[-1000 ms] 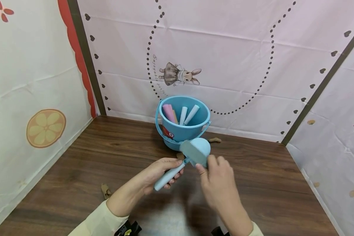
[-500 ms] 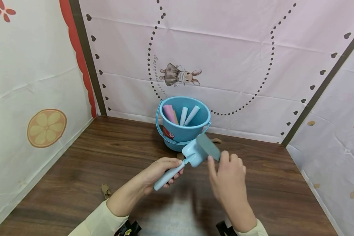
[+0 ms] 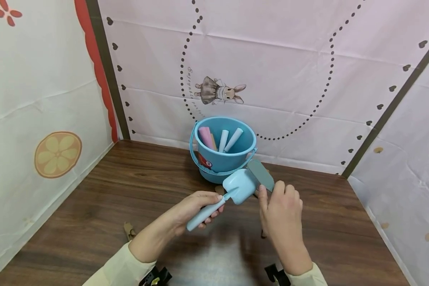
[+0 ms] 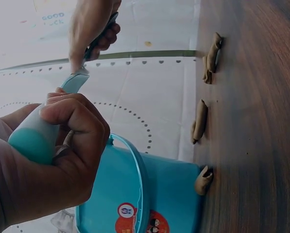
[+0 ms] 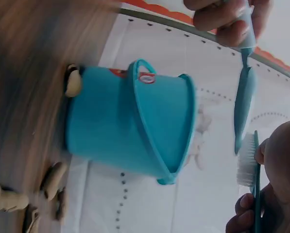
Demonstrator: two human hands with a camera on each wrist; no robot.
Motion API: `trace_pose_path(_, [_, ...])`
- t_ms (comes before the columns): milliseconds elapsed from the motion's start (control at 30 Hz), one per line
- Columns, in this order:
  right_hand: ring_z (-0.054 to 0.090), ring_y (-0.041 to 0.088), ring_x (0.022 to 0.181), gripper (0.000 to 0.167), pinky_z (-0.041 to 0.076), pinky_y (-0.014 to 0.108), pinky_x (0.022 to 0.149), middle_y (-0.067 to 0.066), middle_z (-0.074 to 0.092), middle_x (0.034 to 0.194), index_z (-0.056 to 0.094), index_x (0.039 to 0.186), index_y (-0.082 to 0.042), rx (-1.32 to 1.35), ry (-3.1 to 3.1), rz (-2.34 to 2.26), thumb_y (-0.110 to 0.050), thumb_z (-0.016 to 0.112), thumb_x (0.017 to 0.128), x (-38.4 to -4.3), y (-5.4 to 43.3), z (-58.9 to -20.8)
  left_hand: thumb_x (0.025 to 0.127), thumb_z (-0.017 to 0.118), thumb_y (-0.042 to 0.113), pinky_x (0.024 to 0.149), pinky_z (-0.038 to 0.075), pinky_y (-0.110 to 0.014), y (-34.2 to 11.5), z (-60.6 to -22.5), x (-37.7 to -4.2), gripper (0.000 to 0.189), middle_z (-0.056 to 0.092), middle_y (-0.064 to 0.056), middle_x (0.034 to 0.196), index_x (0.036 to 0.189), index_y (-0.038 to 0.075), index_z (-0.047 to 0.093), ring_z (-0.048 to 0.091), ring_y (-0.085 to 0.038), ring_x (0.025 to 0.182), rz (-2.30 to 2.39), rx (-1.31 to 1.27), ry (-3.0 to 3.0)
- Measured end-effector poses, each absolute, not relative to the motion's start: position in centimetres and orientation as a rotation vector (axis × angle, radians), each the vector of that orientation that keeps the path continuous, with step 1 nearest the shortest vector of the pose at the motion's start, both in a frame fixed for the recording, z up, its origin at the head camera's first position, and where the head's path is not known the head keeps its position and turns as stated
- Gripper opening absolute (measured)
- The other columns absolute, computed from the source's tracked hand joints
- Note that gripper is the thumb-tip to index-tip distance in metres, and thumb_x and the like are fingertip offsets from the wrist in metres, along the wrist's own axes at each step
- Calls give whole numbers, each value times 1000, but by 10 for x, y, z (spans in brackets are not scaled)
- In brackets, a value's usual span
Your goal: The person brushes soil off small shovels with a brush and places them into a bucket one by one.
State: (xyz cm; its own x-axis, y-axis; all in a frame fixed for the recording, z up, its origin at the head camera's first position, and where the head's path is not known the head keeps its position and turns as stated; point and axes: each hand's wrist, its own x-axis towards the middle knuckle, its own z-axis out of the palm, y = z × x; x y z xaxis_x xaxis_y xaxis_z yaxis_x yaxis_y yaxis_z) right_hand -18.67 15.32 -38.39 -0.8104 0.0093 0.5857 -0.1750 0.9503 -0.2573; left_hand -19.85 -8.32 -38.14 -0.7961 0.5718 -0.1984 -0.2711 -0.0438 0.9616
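Note:
My left hand [image 3: 186,208] grips the handle of a light blue toy shovel [image 3: 240,186], its blade raised in front of the bucket. A brush [image 3: 261,174] with a grey-green back is held in my right hand [image 3: 283,212], beside the blade's right edge. Its white bristles [image 5: 245,160] face the shovel in the right wrist view, close to the blade's tip; whether they touch, I cannot tell. Behind both tools stands a blue bucket [image 3: 223,159] with pink, orange and pale blue handles sticking up inside; their lower ends are hidden.
Several brown curled pieces lie on the wooden table [image 3: 157,171]: one piece [image 3: 129,231] near my left forearm, others around the bucket, such as a long piece [image 4: 200,122] in the left wrist view. Printed cloth walls [image 3: 279,79] enclose the table at the back and sides.
My right hand has drawn the brush rightward off the shovel blade, which it overlapped a second ago. The shovel's blade has turned slightly; my left hand stays in nearly the same place.

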Motion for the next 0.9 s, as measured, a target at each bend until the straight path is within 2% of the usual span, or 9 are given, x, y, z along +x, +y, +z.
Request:
trace_pose_path(267, [45,23,72,40,40,39,65,5,44,78,54,93,-6,337,-2600,505,-45,52,104,-167,124,-386,105,49,32,47,37,-22,-84,-383,-200,31,52,0,74,93,5,59,43,-9,57,1897,321,1718])
trace_pose_path(433, [46,28,74,47,40,43,68,9,43,79,50,91,-6,173,-2627,557,-50,41,106,-183,145,-387,104,52,30,46,35,-23,-85,-382,-199,29,52,-1,73,92,5,60,42,-10,57,1883,341,1765])
trace_pose_path(600, [42,29,69,49,35,40,66,12,40,77,44,88,-6,27,-2650,573,-49,36,108,-194,169,-384,104,52,30,47,36,-22,-87,-382,-199,26,52,-1,74,92,8,62,43,-10,57,1875,345,1723])
trace_pose_path(900, [42,28,70,55,36,39,65,12,41,79,45,90,-4,30,-2676,604,-54,30,107,-195,173,-378,104,53,31,48,37,-22,-87,-379,-199,28,53,-2,75,95,7,61,44,-10,58,1876,350,1706])
